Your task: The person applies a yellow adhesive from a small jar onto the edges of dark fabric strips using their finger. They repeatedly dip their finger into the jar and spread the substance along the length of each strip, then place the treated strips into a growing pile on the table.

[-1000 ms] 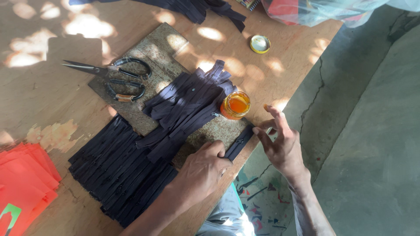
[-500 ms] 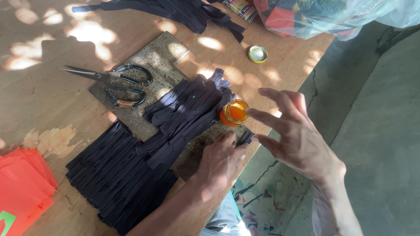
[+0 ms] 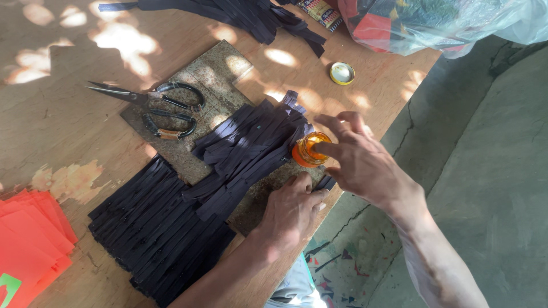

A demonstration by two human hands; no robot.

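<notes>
A small open glass jar (image 3: 308, 150) of orange liquid stands on a brown board (image 3: 211, 74) near the table's edge. My right hand (image 3: 359, 162) hovers over it, fingers spread, the index finger touching the jar's mouth. My left hand (image 3: 294, 208) rests flat on the board just below the jar, pressing down a dark strip (image 3: 326, 182). A heap of dark purple strips (image 3: 251, 145) lies on the board beside both hands. A larger stack of the same strips (image 3: 154, 234) lies on the wooden table to the left.
Black-handled scissors (image 3: 154, 105) lie on the board's far left. A yellow jar lid (image 3: 342, 73) sits on the table beyond the jar. More dark strips (image 3: 245, 14) and a plastic bag (image 3: 434, 23) are at the back, orange sheets (image 3: 31, 239) at the left. The table edge runs diagonally at right, concrete floor below.
My right hand has moved from beside the table's edge up and over to the jar, its index finger reaching the mouth. My left hand has stayed on the board.
</notes>
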